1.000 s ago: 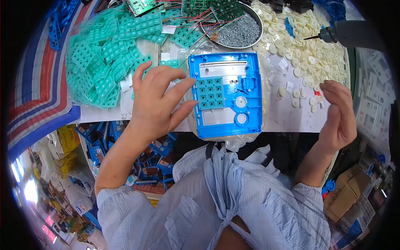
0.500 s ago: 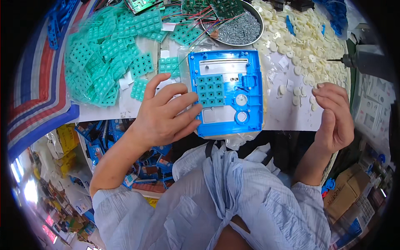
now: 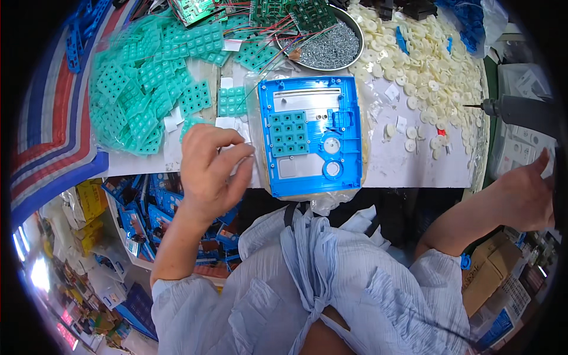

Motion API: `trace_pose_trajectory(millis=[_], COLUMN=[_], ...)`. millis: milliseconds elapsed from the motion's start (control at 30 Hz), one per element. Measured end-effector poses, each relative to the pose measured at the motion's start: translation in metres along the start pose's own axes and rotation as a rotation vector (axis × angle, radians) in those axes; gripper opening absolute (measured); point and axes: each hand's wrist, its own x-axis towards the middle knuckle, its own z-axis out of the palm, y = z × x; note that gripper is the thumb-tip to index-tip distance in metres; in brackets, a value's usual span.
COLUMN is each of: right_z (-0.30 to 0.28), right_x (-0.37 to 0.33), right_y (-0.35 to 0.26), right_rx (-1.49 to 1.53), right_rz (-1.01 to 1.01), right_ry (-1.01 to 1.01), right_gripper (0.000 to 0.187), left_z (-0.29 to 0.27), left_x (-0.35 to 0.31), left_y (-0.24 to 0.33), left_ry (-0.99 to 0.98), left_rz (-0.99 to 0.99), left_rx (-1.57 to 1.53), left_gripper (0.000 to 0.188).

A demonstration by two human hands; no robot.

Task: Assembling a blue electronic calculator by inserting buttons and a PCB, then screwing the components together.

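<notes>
A blue plastic casing (image 3: 349, 133) lies inner side up in front of me on clear plastic wrap. A teal rubber keypad (image 3: 290, 133) sits in its left half, and a round white disc (image 3: 332, 145) lies in its right part. My left hand (image 3: 213, 165) hovers just left of the casing, fingers curled and thumb near the index finger; whatever is between them is too small to make out. Far to the right, my right hand (image 3: 520, 195) is below the dark electric screwdriver (image 3: 520, 112). Its fingers reach a dark shape at the picture's rim and are partly hidden.
Teal keypads (image 3: 142, 89) are heaped at the left. Behind the casing are green circuit boards (image 3: 310, 15) with wires and a metal bowl (image 3: 361, 50) of screws. Cream plastic discs (image 3: 420, 59) spread at the right. Blue parts (image 3: 157, 216) fill a container below the table's left edge.
My left hand has drawn back from the casing's left side, and its fingers have curled. My right hand has swung out to the right rim. A small red spot now shows among the cream discs.
</notes>
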Motion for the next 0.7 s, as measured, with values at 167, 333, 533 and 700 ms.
trace_pose_trajectory(millis=[167, 333, 533, 700], right_z=[0.034, 0.058, 0.063, 0.062], right_x=[-0.064, -0.136, -0.151, -0.149], right_y=[-0.025, -0.039, -0.037, -0.035], right_rx=[0.051, 0.070, 0.042, 0.033], right_rz=[-0.066, -0.001, -0.037, -0.039], right_ry=[-0.889, -1.222, -1.297, -1.328], right_gripper=[0.035, 0.038, 0.040, 0.040], left_z=[0.011, 0.006, 0.007, 0.005], left_x=[0.001, 0.003, 0.007, 0.009], left_y=[0.017, 0.005, 0.002, 0.000], left_ry=[-0.131, -0.207, -0.234, -0.263], left_rz=[0.117, 0.153, 0.195, 0.207], left_rx=[0.060, 0.072, 0.110, 0.135], left_gripper=[0.029, 0.033, 0.028, 0.027])
